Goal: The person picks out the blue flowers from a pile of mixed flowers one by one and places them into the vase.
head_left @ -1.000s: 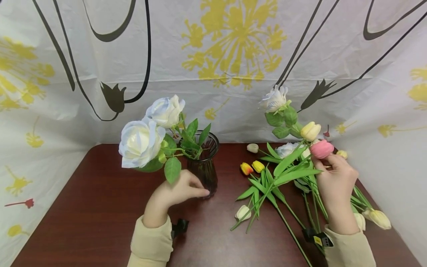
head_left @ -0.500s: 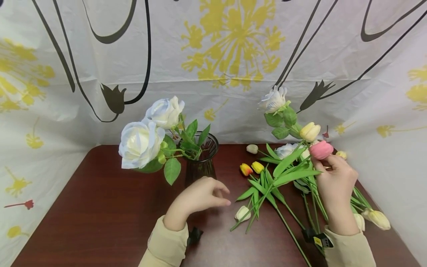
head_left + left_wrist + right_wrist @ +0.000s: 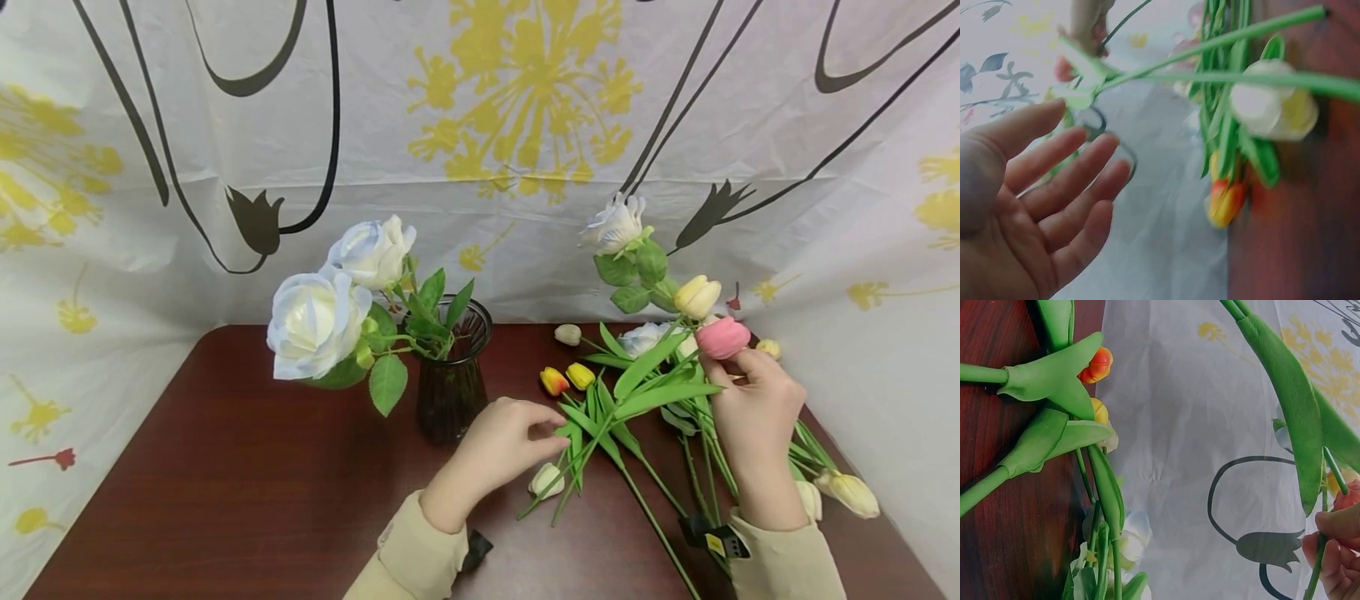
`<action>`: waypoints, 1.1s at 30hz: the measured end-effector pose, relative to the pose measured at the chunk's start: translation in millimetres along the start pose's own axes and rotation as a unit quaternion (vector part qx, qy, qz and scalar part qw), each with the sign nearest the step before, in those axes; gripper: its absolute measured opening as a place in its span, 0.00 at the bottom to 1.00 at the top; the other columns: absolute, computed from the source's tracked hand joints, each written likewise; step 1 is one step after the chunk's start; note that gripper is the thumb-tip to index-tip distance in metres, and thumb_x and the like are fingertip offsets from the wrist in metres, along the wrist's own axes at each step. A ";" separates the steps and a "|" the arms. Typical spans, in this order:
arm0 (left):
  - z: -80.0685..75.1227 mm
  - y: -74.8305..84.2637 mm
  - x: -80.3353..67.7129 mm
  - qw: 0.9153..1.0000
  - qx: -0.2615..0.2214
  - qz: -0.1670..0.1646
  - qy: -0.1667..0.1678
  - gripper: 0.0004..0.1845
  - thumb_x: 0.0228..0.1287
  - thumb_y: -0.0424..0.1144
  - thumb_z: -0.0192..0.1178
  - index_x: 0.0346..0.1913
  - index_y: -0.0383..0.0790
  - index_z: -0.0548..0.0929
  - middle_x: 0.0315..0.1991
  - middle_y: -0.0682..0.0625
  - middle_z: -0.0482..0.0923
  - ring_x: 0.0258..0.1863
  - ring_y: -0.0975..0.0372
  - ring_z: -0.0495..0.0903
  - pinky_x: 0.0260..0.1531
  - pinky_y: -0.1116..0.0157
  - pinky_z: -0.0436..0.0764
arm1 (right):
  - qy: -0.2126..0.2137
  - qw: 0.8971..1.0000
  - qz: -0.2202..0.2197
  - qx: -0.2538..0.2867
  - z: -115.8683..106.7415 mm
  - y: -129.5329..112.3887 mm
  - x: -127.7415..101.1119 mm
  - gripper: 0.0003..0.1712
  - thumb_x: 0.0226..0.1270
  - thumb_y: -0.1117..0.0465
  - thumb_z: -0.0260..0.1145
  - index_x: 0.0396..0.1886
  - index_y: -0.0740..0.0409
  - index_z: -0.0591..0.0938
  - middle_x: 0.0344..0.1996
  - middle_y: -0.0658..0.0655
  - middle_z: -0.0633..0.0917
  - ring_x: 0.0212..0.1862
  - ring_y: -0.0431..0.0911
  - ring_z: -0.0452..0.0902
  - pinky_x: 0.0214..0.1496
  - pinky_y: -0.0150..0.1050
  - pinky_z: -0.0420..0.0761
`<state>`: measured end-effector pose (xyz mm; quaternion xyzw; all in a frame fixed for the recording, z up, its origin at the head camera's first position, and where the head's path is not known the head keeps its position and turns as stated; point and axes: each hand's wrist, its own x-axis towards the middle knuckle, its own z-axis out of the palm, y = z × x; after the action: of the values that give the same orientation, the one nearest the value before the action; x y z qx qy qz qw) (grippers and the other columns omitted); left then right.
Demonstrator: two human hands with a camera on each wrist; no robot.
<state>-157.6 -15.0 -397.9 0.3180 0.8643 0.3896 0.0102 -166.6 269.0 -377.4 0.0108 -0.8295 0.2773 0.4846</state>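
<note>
— Leftward no longer: my left hand (image 3: 504, 439) is leaving the dark glass vase (image 3: 452, 377) and crossing the red-brown table (image 3: 225, 467) toward the loose stems. Is it gripping anything?

— No. Its fingers (image 3: 1069, 181) are lying straight and slightly spread, holding nothing, and the fingertips are reaching the green leaves (image 3: 600, 417) beside the white tulip (image 3: 545, 478) lying on the table.

— And the other one?

— My right hand (image 3: 753, 412) is staying put, pinching the stem just under the pink tulip (image 3: 723, 336) and holding it raised over the heap.

— Which step am I judging this to be?

— Picking the next stem; two white roses (image 3: 315, 321) are already standing in the vase.

— Next?

— Probably closing the left fingers round one stem without dragging its neighbours along.
</note>
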 end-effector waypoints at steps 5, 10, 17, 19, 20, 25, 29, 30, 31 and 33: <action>16.8 4.8 8.6 0.999 0.039 0.019 0.032 0.13 0.62 0.47 0.65 0.47 0.49 0.87 0.38 0.60 0.83 0.36 0.70 0.80 0.36 0.75 0.75 | -0.002 1.000 0.003 0.000 -0.6 -0.6 0.6 0.04 0.52 0.71 0.72 0.21 0.66 0.85 0.22 0.62 0.84 0.29 0.15 0.63 0.32 0.17 0.62; 26.4 7.8 14.6 0.998 0.038 0.016 0.043 0.14 0.62 0.49 0.65 0.47 0.49 0.87 0.36 0.59 0.83 0.34 0.69 0.80 0.32 0.75 0.73 | -0.002 1.000 0.002 0.000 -0.4 -0.3 0.9 0.05 0.52 0.70 0.73 0.21 0.66 0.85 0.22 0.62 0.83 0.29 0.15 0.63 0.32 0.17 0.62; 34.7 13.1 21.8 0.998 0.044 0.016 0.052 0.14 0.62 0.49 0.65 0.48 0.50 0.87 0.31 0.64 0.81 0.32 0.70 0.78 0.30 0.76 0.72 | -0.004 1.000 0.006 -0.004 -1.1 0.6 0.7 0.05 0.53 0.69 0.73 0.21 0.66 0.85 0.22 0.62 0.83 0.29 0.15 0.63 0.32 0.17 0.62; 36.7 15.6 23.4 0.998 0.040 0.013 0.055 0.14 0.62 0.49 0.65 0.48 0.50 0.87 0.30 0.66 0.81 0.31 0.70 0.78 0.30 0.76 0.72 | -0.005 1.000 0.007 -0.004 -1.7 0.7 0.8 0.05 0.53 0.69 0.73 0.21 0.66 0.85 0.22 0.62 0.84 0.28 0.15 0.63 0.31 0.16 0.63; 37.8 16.7 24.1 0.997 0.040 0.012 0.058 0.14 0.62 0.49 0.65 0.48 0.50 0.87 0.30 0.66 0.80 0.31 0.72 0.78 0.30 0.77 0.72 | -0.005 1.000 0.007 -0.004 -2.0 0.9 0.9 0.06 0.53 0.69 0.73 0.21 0.66 0.85 0.22 0.62 0.84 0.28 0.15 0.63 0.31 0.16 0.63; 43.1 21.3 28.7 0.996 0.046 0.005 0.070 0.12 0.61 0.47 0.66 0.46 0.49 0.87 0.27 0.66 0.78 0.25 0.77 0.72 0.26 0.79 0.69 | -0.005 1.000 0.010 -0.002 -2.6 1.3 0.8 0.06 0.52 0.69 0.73 0.21 0.67 0.85 0.23 0.62 0.84 0.28 0.15 0.63 0.32 0.15 0.63; 46.5 22.1 32.0 0.996 0.058 0.001 0.074 0.10 0.60 0.45 0.67 0.43 0.48 0.88 0.26 0.65 0.78 0.24 0.78 0.71 0.24 0.80 0.68 | -0.005 1.000 0.010 0.002 -2.5 0.7 0.7 0.05 0.52 0.70 0.73 0.21 0.66 0.85 0.23 0.61 0.84 0.28 0.15 0.63 0.32 0.15 0.64; 47.0 22.0 32.5 0.995 0.061 0.002 0.074 0.09 0.60 0.45 0.67 0.42 0.48 0.88 0.26 0.65 0.79 0.24 0.78 0.71 0.24 0.80 0.68 | -0.005 1.000 0.010 0.003 -2.5 0.3 0.8 0.05 0.53 0.70 0.73 0.21 0.66 0.85 0.23 0.61 0.84 0.28 0.16 0.63 0.32 0.15 0.64; 47.4 21.8 32.9 0.995 0.065 0.004 0.073 0.09 0.60 0.44 0.67 0.42 0.48 0.88 0.25 0.64 0.79 0.24 0.77 0.71 0.24 0.80 0.68 | -0.005 1.000 0.009 0.003 -2.6 0.0 0.9 0.05 0.53 0.69 0.73 0.21 0.66 0.85 0.23 0.61 0.84 0.28 0.16 0.63 0.32 0.15 0.64; 48.3 21.0 33.6 0.995 0.072 0.010 0.070 0.07 0.60 0.42 0.67 0.40 0.48 0.89 0.25 0.64 0.79 0.24 0.77 0.72 0.24 0.80 0.68 | -0.007 1.000 0.009 0.002 -3.1 -0.9 1.2 0.05 0.53 0.69 0.73 0.21 0.67 0.85 0.23 0.61 0.84 0.28 0.15 0.63 0.32 0.14 0.64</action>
<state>-160.2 46.3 -409.5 0.2984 0.8855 0.3477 -0.0776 -164.5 269.9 -374.9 0.0065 -0.8326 0.2833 0.4759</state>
